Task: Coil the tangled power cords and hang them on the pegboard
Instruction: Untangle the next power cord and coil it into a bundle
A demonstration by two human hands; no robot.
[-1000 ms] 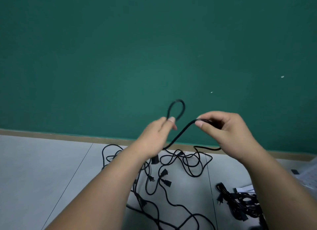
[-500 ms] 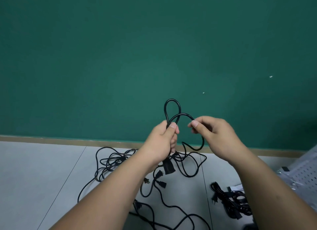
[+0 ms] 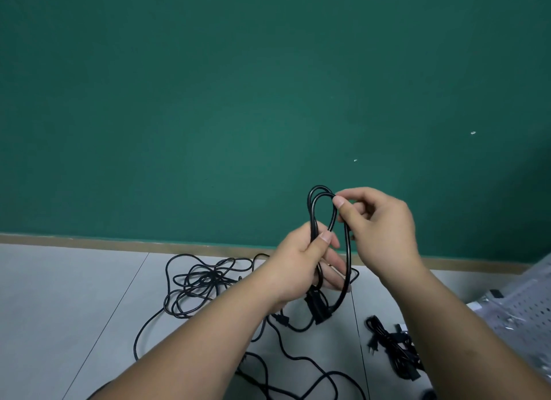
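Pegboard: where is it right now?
In the head view the pegboard sits low at the far right edge, just right of the bundled cords, below and right of the right hand.

Centre of frame: left hand (image 3: 301, 268) lower and right hand (image 3: 378, 220) upper, side by side, both on one looped cord (image 3: 312, 217) raised in front of the wall (image 3: 238, 101). The loop's top stands above the left hand; its plug (image 3: 317, 310) hangs below that hand. Left of centre, low: tangle of cords (image 3: 202, 280) on the floor (image 3: 59, 295), behind the left forearm, near the skirting (image 3: 119, 243). Lower right: bundled cord (image 3: 390, 346) on the floor, just left of a pegboard (image 3: 524, 310) at the right edge.
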